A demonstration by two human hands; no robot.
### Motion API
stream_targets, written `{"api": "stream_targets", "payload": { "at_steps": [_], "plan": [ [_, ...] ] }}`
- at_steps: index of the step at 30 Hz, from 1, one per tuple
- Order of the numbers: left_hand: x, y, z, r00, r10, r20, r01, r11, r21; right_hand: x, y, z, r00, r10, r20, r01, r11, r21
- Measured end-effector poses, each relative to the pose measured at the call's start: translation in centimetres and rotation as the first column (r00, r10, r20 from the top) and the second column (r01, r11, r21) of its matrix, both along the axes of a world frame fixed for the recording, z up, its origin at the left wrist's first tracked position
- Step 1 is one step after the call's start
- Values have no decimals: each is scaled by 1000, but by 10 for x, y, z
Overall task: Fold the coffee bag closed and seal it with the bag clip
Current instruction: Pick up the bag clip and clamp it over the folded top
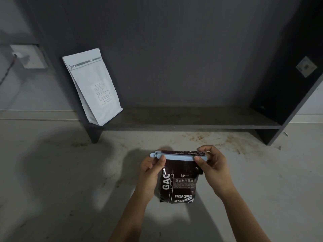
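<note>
Above the pale, stained floor (70,172), the dark brown coffee bag (180,184) is hanging upright between both hands, its folded top running under the light-blue bag clip (178,157). The left hand (152,169) is pinching the clip's hinge end between thumb and fingers, and the right hand (212,165) is pinching the other end, fingers curled over the fold. The bag is looking glossy and likely slippery, its foil soft and crinkly above a full, weighty-seeming belly, so the stiff clip bar is probably the surest hold. Its contents are not showing. I cannot tell whether the clip is latching fully. A white pouch (92,86), zip closed, is leaning on the dark low shelf (192,117) behind.
</note>
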State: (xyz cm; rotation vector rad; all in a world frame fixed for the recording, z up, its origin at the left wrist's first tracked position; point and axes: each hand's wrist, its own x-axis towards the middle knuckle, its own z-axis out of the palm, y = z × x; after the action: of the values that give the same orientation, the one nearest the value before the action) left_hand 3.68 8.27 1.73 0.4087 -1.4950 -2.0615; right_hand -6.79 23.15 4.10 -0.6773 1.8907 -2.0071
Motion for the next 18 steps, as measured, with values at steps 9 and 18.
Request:
{"api": "stream_targets", "payload": {
  "at_steps": [9, 18],
  "plan": [
    [1, 3, 0, 999, 28, -42, -26, 999, 44, 3, -14, 28, 777, 215, -591, 100, 886, 454],
    [-3, 11, 2, 988, 133, -74, -126, 988, 93, 3, -24, 15, 747, 164, -645, 200, 869, 453]
  ]
}}
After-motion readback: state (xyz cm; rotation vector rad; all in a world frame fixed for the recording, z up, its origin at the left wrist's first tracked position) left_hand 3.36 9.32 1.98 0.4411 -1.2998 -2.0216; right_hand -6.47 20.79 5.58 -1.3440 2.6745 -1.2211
